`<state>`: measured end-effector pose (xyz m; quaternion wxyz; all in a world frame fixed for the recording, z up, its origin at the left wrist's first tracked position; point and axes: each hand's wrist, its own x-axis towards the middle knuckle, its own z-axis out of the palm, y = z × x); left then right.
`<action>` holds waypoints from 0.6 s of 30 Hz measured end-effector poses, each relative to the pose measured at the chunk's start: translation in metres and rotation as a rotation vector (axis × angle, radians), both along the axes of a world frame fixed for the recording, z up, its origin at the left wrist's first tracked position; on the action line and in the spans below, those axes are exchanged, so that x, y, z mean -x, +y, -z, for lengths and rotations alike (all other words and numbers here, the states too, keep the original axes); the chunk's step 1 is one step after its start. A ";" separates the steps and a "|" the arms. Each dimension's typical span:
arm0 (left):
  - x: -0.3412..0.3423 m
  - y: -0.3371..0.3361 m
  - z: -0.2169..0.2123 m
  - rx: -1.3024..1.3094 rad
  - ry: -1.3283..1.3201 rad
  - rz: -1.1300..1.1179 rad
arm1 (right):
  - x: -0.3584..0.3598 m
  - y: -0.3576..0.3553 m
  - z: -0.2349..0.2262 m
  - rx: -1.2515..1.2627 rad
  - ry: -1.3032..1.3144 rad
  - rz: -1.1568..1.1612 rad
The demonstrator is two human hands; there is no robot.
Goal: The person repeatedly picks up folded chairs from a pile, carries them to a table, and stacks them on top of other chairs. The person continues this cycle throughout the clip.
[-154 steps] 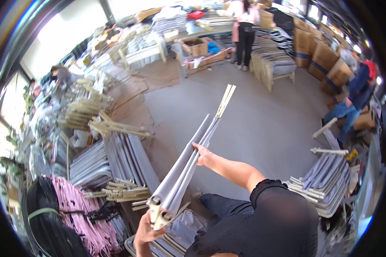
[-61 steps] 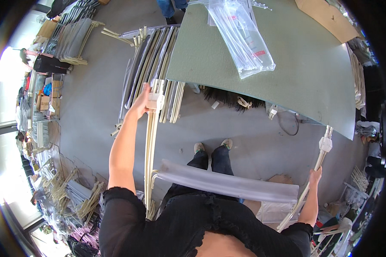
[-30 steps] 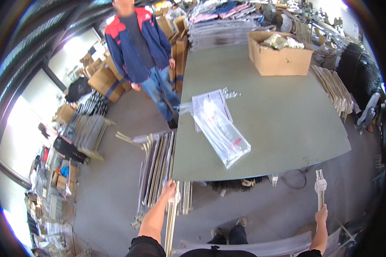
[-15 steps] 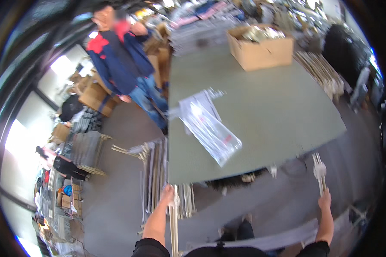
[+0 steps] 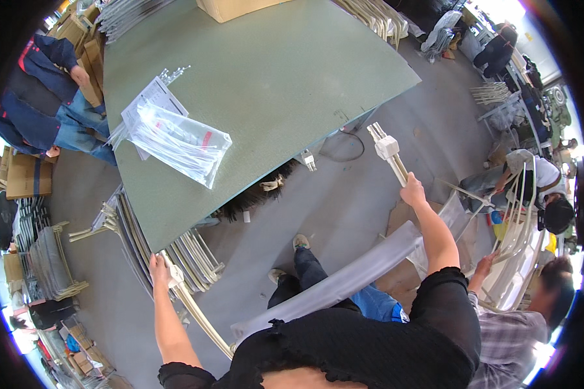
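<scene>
Here, both hands point(image 5: 159, 269) point(image 5: 413, 190) grip cream tubes point(image 5: 198, 310) with white blocks point(image 5: 387, 147), a cloudy grey sheet point(image 5: 344, 284) between.

I'm looking at a busy workshop: big green worktable point(image 5: 292, 78), tubular frames point(image 5: 191, 259) stacked by its near corner, a carton point(image 5: 240, 6) at its far edge, a plaid-shirted co-worker point(image 5: 509, 340) gripping more framework point(image 5: 516, 249) to its right.

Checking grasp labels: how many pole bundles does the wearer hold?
2: the left pole bundle in the left hand and the right pole bundle in the right hand. Lower ends are hidden.
</scene>
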<state>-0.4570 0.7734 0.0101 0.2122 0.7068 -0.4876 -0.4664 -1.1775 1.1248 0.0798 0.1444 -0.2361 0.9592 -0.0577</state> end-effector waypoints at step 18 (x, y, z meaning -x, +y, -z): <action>0.009 0.012 -0.023 0.059 -0.078 -0.005 | 0.019 -0.050 0.005 -0.035 -0.017 -0.066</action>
